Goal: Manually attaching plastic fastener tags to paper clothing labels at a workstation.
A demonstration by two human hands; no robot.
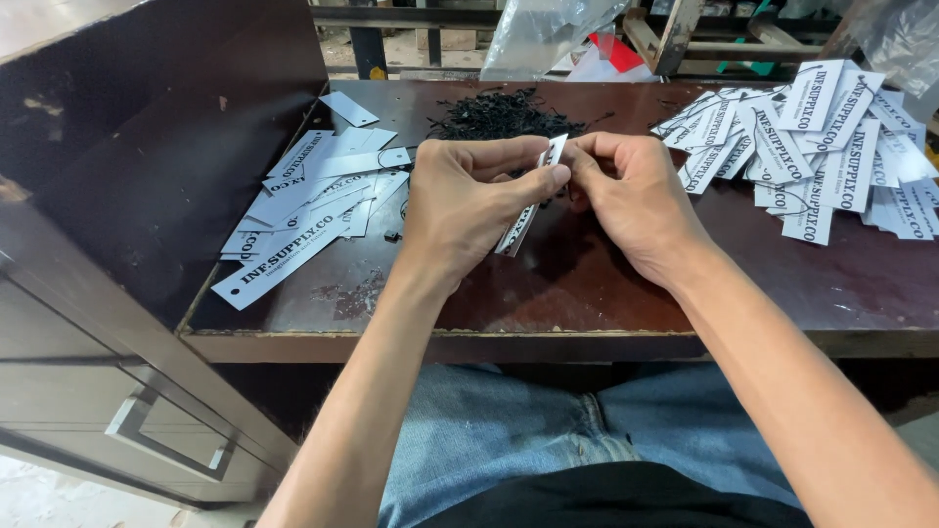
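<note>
Paper tag point(528, 210): one narrow white card strip with dark print, held above the middle of the dark wooden table point(606, 293), just over its near half. It stands tilted, the top end near the fingertips and the lower end hanging toward the table.

Handling, judged from its look: very light, thin, moderately stiff but easily creased; smooth-faced, so it may slip in a loose pinch. Best taken by the flat faces near one end, where a punched hole would lie; the hole itself is too small to tell here.

Left hand point(465, 210): fingers curled round, thumb and forefinger closed flat on the upper part of the tag.

Right hand point(636, 200): fingertips drawn together at the tag's top end, touching it; whether they also pinch a thread cannot be told, as the fingers hide that spot.

Other stock:
- Black strings point(504, 115), a loose tangled heap, far centre of the table, just beyond the hands. Soft, limp, apt to snag on one another.
- Left tag pile point(303, 210), white tags fanned loosely at the left of the table, near the left hand.
- Right tag pile point(812, 147), a larger overlapping spread at the far right, some with black loops showing.
- Clear plastic bag point(548, 34), beyond the table's far edge.
- Drawer unit point(147, 420), dark, at the near left, with a metal handle.
</note>
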